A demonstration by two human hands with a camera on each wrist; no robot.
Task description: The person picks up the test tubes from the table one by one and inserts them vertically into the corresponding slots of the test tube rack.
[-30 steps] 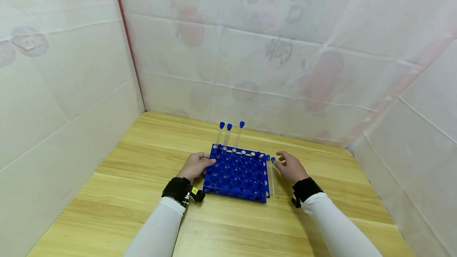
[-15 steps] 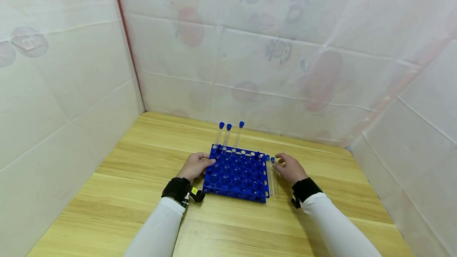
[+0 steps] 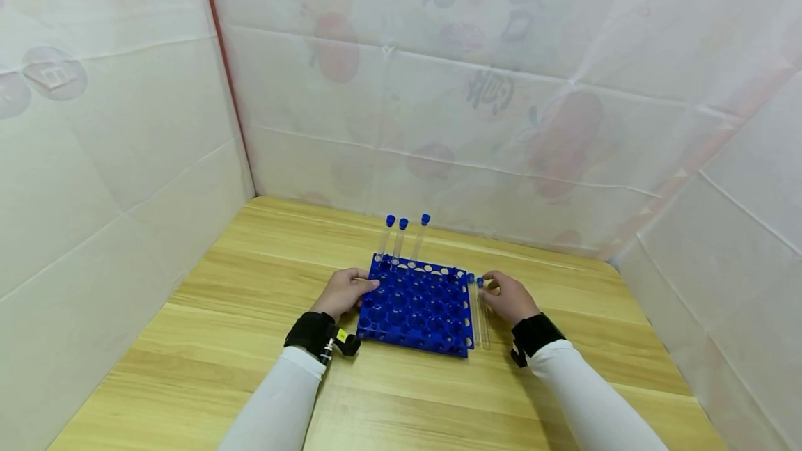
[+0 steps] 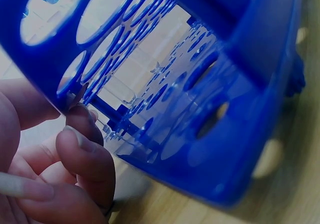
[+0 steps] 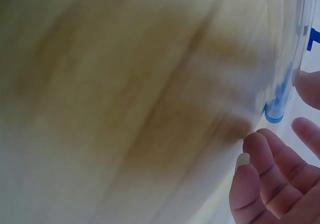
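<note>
Two clear blue-capped tubes [image 3: 480, 308] lie side by side just right of the blue rack [image 3: 416, 305].

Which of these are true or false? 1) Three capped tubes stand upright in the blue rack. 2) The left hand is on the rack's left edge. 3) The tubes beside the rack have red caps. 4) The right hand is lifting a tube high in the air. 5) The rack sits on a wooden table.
1) True: three standing tubes rise from the far row of the blue rack.
2) True: the left hand touches the rack's left edge.
3) False: the two lying tubes have blue caps.
4) False: the right hand is low at the table, next to the lying tubes.
5) True: the rack rests on the wooden table.
</note>
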